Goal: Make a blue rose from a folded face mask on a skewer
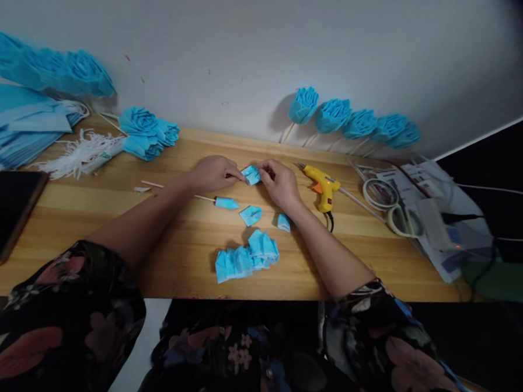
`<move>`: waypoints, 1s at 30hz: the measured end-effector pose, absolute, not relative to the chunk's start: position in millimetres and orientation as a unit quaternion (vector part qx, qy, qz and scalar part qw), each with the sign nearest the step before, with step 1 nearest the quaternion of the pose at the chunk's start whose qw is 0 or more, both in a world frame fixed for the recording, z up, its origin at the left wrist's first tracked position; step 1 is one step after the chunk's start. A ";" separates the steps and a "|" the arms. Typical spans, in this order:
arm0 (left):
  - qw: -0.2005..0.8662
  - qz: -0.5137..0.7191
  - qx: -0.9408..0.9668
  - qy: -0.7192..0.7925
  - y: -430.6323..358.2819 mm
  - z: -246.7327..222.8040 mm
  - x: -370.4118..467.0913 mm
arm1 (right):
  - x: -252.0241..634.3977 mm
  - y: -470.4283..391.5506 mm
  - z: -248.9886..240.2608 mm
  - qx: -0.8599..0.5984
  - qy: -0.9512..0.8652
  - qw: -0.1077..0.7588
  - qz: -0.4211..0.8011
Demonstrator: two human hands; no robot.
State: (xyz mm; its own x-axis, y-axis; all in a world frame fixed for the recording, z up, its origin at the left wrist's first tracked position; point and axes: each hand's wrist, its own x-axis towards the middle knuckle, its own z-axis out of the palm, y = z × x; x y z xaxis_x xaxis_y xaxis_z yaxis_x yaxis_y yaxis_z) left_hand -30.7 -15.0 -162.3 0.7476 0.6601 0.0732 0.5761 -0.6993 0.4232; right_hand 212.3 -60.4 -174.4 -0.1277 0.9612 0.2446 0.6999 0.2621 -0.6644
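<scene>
A small folded blue petal [251, 175] lies between my two hands, near the back of the wooden table. My left hand [216, 174] pinches its left edge. On the right edge, the fingertips of my right hand [279, 182] are closed. Just below are a stick with a blue wrapped tip [226, 203] and a loose blue petal [251, 215]. One more blue piece [283, 222] rests beside my right wrist. Closer to my body stands a row of folded blue petals [247, 258]. The yellow glue gun [322, 185] lies to the right of my right hand.
Several blue flowers on sticks [335, 115] lean against the wall. At left are a blue mask stack [16, 124], white ear loops [77, 154], more blue flowers [142, 132] and a phone [12, 215]. Tape rolls [380, 194], papers [451, 262] and cables crowd the right end.
</scene>
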 end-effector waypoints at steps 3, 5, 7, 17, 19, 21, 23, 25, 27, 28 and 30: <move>0.192 0.104 0.914 0.341 -17.8 -159.0 -30.3 | 212.1 -60.0 -174.4 -0.577 -0.720 0.326 0.209; 0.191 0.103 0.914 0.343 -18.0 -158.8 -30.2 | 211.3 -59.7 -174.4 -0.580 -0.713 0.330 0.216; 0.189 0.107 0.914 0.343 -16.5 -160.8 -30.3 | 209.9 -60.0 -174.1 -0.584 -0.706 0.335 0.221; 0.189 0.125 0.917 0.329 -15.1 -163.1 -30.9 | 203.9 -64.1 -174.8 -0.615 -0.713 0.290 0.171; 0.191 0.129 0.915 0.330 -16.0 -162.5 -30.9 | 203.2 -64.4 -175.1 -0.614 -0.717 0.290 0.154; 0.194 0.134 0.914 0.330 -16.0 -163.2 -30.9 | 203.0 -64.6 -175.5 -0.611 -0.720 0.294 0.144; 0.197 0.137 0.913 0.331 -15.7 -164.8 -30.7 | 203.2 -64.7 -175.8 -0.607 -0.723 0.298 0.142; 0.199 0.137 0.910 0.336 -15.5 -166.2 -30.2 | 203.8 -65.0 -176.2 -0.600 -0.727 0.301 0.145; 0.201 0.135 0.907 0.344 -15.9 -166.2 -29.4 | 204.7 -65.4 -176.6 -0.587 -0.735 0.305 0.149; 0.202 0.133 0.906 0.348 -16.4 -165.7 -29.0 | 205.2 -65.7 -176.7 -0.580 -0.739 0.307 0.153; 0.205 0.132 0.905 0.350 -17.7 -164.0 -28.5 | 206.2 -66.2 -177.0 -0.569 -0.745 0.309 0.161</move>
State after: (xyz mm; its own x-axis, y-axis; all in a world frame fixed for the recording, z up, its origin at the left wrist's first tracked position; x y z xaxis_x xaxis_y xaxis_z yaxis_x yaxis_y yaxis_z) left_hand -28.5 -17.7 -164.0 0.7208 0.6866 0.0954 0.5782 -0.6714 0.4637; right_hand 206.2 -66.2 -177.0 -0.1628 0.9469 0.2771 0.7482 0.3016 -0.5910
